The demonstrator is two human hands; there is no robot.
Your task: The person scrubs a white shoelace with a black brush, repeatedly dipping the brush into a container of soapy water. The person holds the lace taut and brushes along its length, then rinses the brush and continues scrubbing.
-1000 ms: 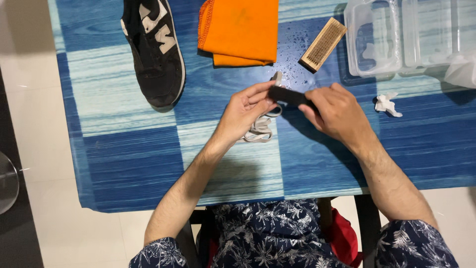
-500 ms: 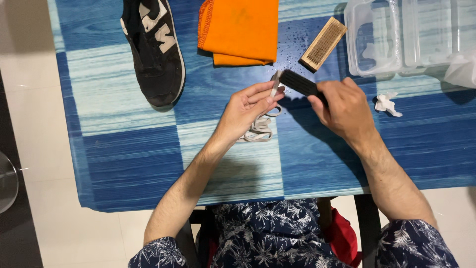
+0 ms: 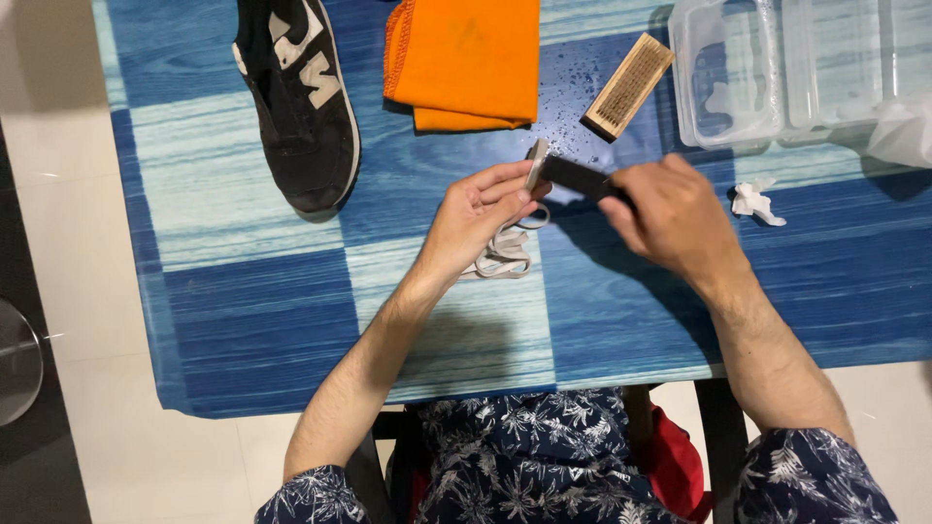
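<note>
Right hand (image 3: 670, 218) gripping black insole (image 3: 573, 178), left hand (image 3: 476, 218) pinching lace (image 3: 536, 163), mid-table (image 3: 243, 320)

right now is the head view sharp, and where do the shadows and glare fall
Head view: mostly sharp, the shoe and orange cloth crisp; soft shadows fall on the table beside the left hand and the right hand, which grips a dark brush; faint sheen on the clear tubs; the wooden brush throws a short shadow; edges bow slightly.
</note>
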